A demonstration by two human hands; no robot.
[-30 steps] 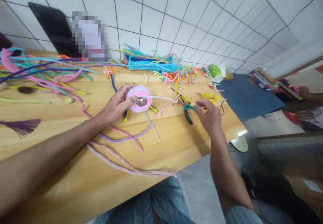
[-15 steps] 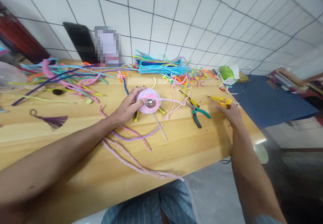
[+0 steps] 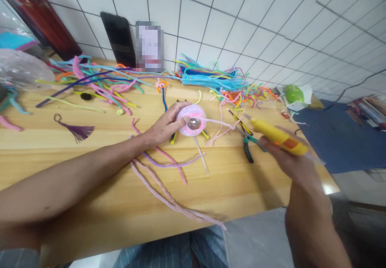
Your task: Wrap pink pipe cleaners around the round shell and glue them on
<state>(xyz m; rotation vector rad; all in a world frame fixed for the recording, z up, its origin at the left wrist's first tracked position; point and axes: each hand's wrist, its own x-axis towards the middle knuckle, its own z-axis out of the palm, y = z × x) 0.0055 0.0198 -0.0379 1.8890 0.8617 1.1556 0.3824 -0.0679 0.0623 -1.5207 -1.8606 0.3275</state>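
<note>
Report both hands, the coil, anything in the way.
Left hand gripping pink-lilac coil. Right hand holding yellow glue gun above table. Green pliers lying between coil and gun.

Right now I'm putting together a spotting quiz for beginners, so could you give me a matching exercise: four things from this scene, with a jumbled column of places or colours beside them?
Things:
1. Glue gun
2. Round fuzzy piece
3. Tassel
4. Black phone

Places or colours:
A. Leaning against the tiled wall
B. Held by the left hand
C. Purple
D. Held in the right hand

Right pairs: 1-D, 2-B, 3-C, 4-A
</note>
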